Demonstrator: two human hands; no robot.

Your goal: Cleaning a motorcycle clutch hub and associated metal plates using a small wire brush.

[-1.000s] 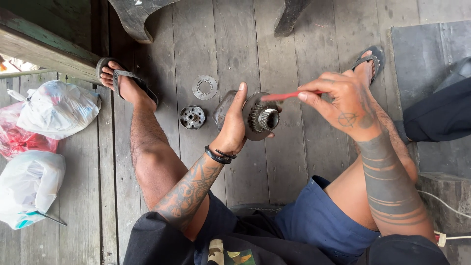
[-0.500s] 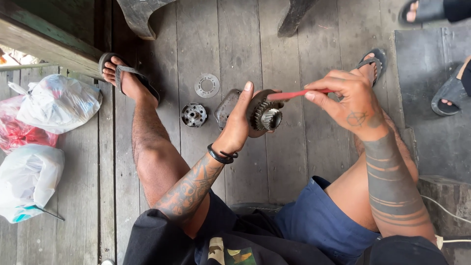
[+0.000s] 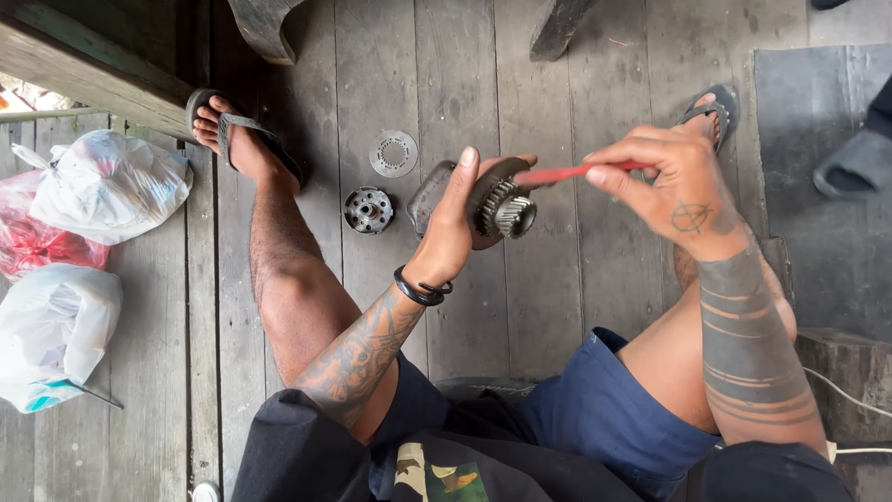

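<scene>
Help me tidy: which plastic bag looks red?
The red plastic bag at the left edge, wedged between two white plastic bags.

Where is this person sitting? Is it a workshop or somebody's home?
Probably a home porch or deck used as a makeshift repair spot: weathered grey floorboards, metal machine parts lying on the planks, tied plastic bags at the side, and the left hand holding a gear assembly.

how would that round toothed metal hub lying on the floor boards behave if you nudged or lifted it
The round hub looks like solid metal, so probably stiff and heavy for its size. It lies flat on the wooden floor, so a nudge would likely slide it, not roll it. Its toothed rim should give decent grip.
</scene>
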